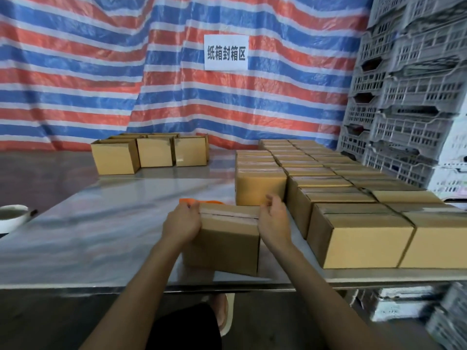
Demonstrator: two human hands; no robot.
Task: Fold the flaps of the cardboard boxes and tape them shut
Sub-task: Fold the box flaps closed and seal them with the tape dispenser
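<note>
Between my two hands, at the near edge of the grey steel bench (101, 223), the small brown cardboard box (227, 238) is lying with its long axis running from one palm to the other. My left hand (183, 221) is making the firm grip: its fingers are curling over the box's left end, and the thumb is resting on top. My right hand (274, 223) is standing at the right end with its fingers loosely spread, clamping nothing. Whether its palm is touching the cardboard I cannot tell. The top flaps are lying flat, and the seam is running hand to hand. Blur is hiding whether tape covers it. Just behind the box an orange object (187, 200) is peeking out, probably the tape tool and nearer my left hand. Rows of closed brown boxes (353, 223) are filling the bench to my right.
</note>
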